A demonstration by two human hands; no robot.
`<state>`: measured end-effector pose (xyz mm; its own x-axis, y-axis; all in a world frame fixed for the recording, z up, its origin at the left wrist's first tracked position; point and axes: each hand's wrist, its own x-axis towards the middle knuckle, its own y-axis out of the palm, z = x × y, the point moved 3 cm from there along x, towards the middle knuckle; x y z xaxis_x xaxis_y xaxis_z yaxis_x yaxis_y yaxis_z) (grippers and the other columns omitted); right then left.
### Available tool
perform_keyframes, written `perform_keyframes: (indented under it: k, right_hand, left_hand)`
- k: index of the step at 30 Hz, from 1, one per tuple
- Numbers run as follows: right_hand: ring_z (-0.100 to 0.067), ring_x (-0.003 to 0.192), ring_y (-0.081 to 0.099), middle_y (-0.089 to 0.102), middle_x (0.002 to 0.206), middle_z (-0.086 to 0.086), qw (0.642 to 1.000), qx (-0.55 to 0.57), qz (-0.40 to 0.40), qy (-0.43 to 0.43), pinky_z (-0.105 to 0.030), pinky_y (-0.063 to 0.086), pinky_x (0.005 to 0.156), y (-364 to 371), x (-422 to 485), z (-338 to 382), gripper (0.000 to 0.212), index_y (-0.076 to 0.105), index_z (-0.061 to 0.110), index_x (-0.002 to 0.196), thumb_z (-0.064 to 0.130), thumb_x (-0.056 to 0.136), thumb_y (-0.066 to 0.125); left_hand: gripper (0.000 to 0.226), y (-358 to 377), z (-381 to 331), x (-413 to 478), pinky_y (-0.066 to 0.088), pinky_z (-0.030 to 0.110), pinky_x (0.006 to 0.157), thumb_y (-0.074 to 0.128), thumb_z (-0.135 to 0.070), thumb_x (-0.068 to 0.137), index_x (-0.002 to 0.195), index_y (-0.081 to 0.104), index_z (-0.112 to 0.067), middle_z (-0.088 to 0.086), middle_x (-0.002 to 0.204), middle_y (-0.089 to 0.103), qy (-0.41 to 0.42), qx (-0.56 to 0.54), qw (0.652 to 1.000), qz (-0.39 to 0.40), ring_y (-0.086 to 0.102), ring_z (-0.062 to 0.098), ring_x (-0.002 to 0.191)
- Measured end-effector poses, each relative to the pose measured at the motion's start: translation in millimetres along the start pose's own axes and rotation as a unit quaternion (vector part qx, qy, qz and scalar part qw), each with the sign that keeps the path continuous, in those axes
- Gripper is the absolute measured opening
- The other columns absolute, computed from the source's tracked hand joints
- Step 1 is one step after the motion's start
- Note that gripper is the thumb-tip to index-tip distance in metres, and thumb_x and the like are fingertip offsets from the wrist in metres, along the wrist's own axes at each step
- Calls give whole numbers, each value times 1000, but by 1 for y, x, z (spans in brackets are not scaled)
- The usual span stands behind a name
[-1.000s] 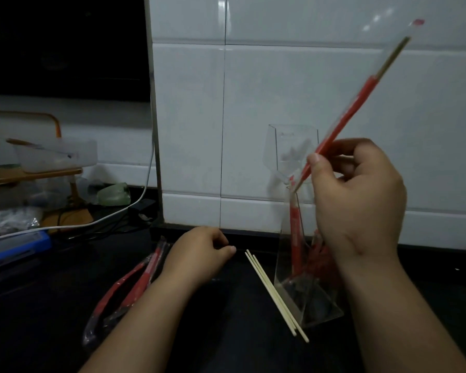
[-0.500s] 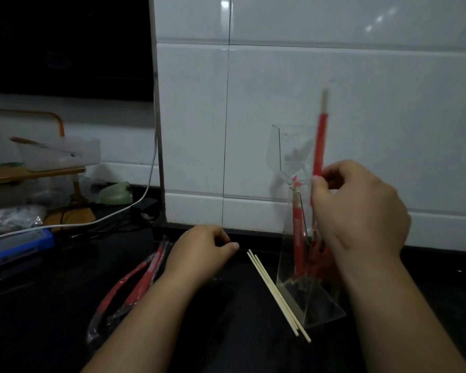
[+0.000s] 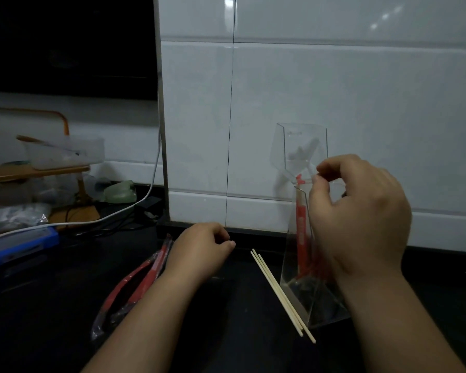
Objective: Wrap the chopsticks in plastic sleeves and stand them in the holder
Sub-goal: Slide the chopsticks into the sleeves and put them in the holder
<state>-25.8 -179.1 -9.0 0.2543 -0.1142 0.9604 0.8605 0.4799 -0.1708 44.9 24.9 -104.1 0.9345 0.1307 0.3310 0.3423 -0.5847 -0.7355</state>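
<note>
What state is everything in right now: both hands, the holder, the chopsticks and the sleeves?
Holder, upright, partly filled.
Sleeved chopsticks, standing inside the holder.
Bare chopsticks, unwrapped, lying beside the holder.
Loose sleeves, lying by the left forearm.
Left hand, loosely curled, holding nothing.
Right hand, pinching a sleeve top at the holder's rim.

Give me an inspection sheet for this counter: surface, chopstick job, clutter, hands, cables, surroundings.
Surface: dark countertop, dimly lit.
Job's things: clear holder upright, red sleeved chopsticks inside; bare chopsticks lying beside it; red sleeves lying further left.
Clutter: blue box, green object.
Hands: left hand loosely curled on the counter, holding nothing; right hand pinching at the holder's mouth, what it pinches unclear.
Cables: white cable trailing onto the counter.
Surroundings: white tiled wall; wooden rack bearing a plastic container.
</note>
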Motion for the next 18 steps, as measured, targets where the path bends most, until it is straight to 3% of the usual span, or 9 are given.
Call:
perform_keyframes:
  k: [4,8,12,15,18]
  right_hand:
    - [-23,68,56,65,79,-6,994,69,16,-85,-28,39,65,10,-13,16,9,67,7,87,1,83,63]
    - [-26,71,60,64,79,-6,983,94,103,-118,-37,45,64,32,-30,30,13,68,8,89,0,81,63]
    - [-28,75,62,66,82,-6,968,83,214,-106,-39,50,65,48,-46,38,14,68,12,90,4,79,64]
    - [-29,93,62,63,100,-5,917,0,400,-10,-38,53,77,63,-59,37,16,62,17,102,10,90,53]
    - [-29,101,63,64,109,-8,834,-103,540,44,-35,52,81,73,-71,28,27,62,16,111,4,88,55]
  left_hand:
    - [10,1,5,2,46,26,79,67,-35,91,100,70,-33,-14,96,65,-10,-3,1000,5,59,7,91]
    - [15,0,9,7,50,30,86,62,-21,94,101,70,-32,-7,105,69,-19,-1,1000,9,62,13,96]
    - [36,-10,25,15,50,33,90,55,-7,90,108,69,-34,-1,115,67,-56,98,994,0,62,22,106]
    - [29,-14,42,19,49,33,89,59,-14,89,108,68,-33,1,118,67,-88,174,981,2,61,25,108]
    - [20,-12,50,20,50,35,85,64,-24,88,107,67,-28,3,115,66,-103,209,972,14,62,26,106]
